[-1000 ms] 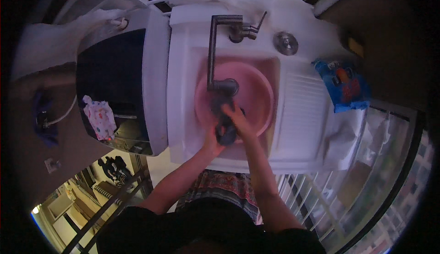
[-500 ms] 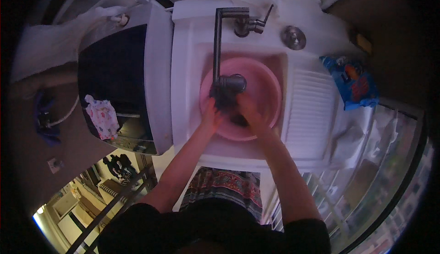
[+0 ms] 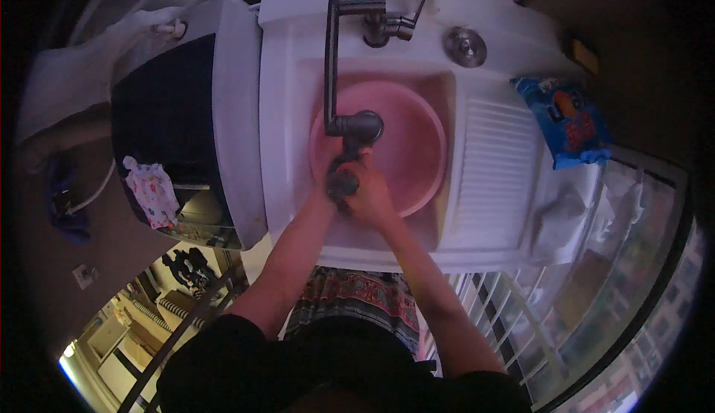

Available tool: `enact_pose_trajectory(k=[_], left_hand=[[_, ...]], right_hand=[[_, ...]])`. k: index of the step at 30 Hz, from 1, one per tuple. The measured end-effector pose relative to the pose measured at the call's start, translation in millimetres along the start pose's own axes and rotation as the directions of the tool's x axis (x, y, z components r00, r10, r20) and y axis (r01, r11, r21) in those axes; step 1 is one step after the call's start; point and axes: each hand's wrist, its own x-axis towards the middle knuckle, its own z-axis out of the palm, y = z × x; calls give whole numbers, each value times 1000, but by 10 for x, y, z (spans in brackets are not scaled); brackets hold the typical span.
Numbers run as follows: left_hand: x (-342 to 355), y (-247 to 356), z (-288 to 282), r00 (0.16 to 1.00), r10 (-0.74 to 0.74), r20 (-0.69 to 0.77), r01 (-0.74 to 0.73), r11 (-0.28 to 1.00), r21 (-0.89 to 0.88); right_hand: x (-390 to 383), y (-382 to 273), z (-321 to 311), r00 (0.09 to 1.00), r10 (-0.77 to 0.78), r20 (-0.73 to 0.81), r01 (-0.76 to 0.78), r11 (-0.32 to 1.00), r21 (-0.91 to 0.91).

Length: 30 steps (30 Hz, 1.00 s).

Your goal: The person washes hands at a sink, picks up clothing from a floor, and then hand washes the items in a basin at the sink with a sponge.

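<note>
Below the dark faucet's spout [image 3: 359, 125], my right hand [image 3: 370, 194] is wrapped round a dark, bunched, cloth-like item [image 3: 342, 183]. My left hand [image 3: 325, 192] is against the same item from the left, its fingers mostly hidden behind it. Both hands are close together over the left part of a pink round basin [image 3: 421, 152], which stands in the white sink [image 3: 298, 130]. Dim light hides the dark item's exact kind.
A ribbed washboard surface [image 3: 497, 171] adjoins the sink on the right, with a blue packet [image 3: 567, 126] beyond it. A metal drain strainer [image 3: 465, 46] lies at the back. At left stands a dark-topped appliance [image 3: 175, 115] bearing a patterned cloth [image 3: 151, 193].
My hands have come together, the right one moving left across the basin. The dark item is now gathered up between them. The whole view has shifted slightly.
</note>
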Motion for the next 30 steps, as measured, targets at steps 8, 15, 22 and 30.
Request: enact_pose_trajectory(k=[8, 15, 22, 30], left_hand=[[-535, -911, -644, 403, -535, -743, 324, 842, -431], [-673, -399, -1129, 662, 57, -748, 514, 691, 508], [-578, -880, -864, 695, 90, -713, 512, 634, 580], [-1253, -1027, -1901, 240, -433, -869, 644, 741, -191]], right_hand=[[522, 810, -329, 941, 330, -72, -337, 924, -179], [975, 831, -430, 934, 147, 325, -146, 989, -29], [1634, 1738, 183, 969, 166, 185, -248, 704, 666], [944, 786, -3, 872, 480, 96, -395, 805, -442]])
